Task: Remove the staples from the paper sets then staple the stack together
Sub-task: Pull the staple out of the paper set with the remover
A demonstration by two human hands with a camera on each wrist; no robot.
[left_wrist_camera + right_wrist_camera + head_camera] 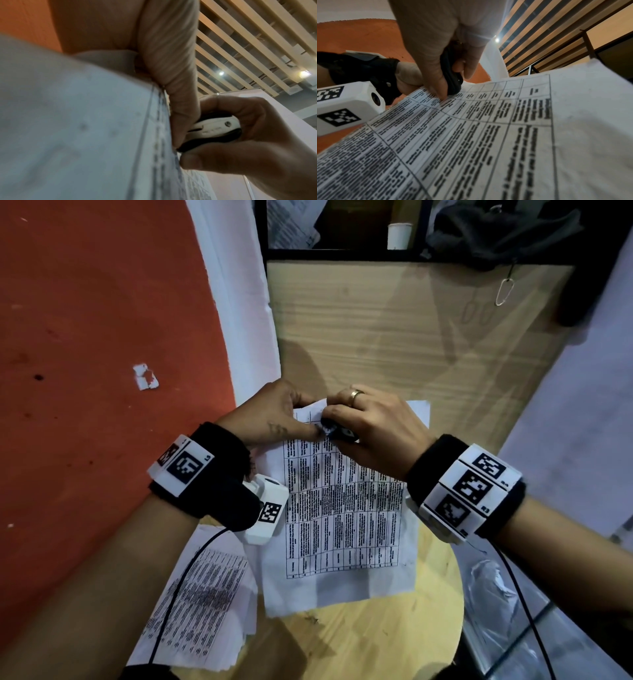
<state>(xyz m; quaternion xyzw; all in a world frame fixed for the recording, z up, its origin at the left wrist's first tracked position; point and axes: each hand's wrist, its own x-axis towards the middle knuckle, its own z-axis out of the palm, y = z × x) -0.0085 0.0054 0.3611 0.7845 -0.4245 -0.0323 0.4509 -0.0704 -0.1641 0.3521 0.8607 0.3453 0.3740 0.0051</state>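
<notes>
Right hand [373,426] squeezes staple remover [340,433] at paper [342,508] corner, left hand [277,412] pinching it; hard yank could tear.

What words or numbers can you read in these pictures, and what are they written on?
"L5": on the left wrist band, beside its square code.
"R4": on the right wrist band.
"R3": also on the right wrist band.
Paper sheet: the printed table is too blurred to read.
Staple remover: small mark, too blurred to read.
</notes>
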